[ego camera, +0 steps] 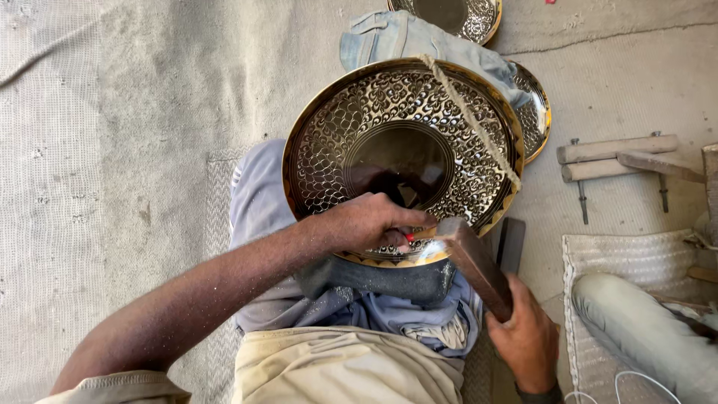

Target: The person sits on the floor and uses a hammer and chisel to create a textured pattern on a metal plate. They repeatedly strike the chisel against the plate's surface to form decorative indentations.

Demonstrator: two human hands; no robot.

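Observation:
A large round brass plate [389, 97] with a dense engraved pattern and a plain dark centre rests tilted on my lap. A twisted rope [471, 120] runs across its right side. My left hand [370, 222] lies on the plate's lower rim, fingers pinched on a small tool with a red spot at the tip [410, 237]. My right hand [527, 340] grips the handle of a dark wooden mallet [475, 262], whose head is at the plate's lower edge beside the left hand.
Two more engraved brass plates, one at the top [467, 19] and one behind on the right [537, 112]. Folded denim cloth [396, 37] lies behind the plate. Wooden clamp pieces [617, 153] and a woven mat [643, 258] sit to the right, with another person's leg [643, 329].

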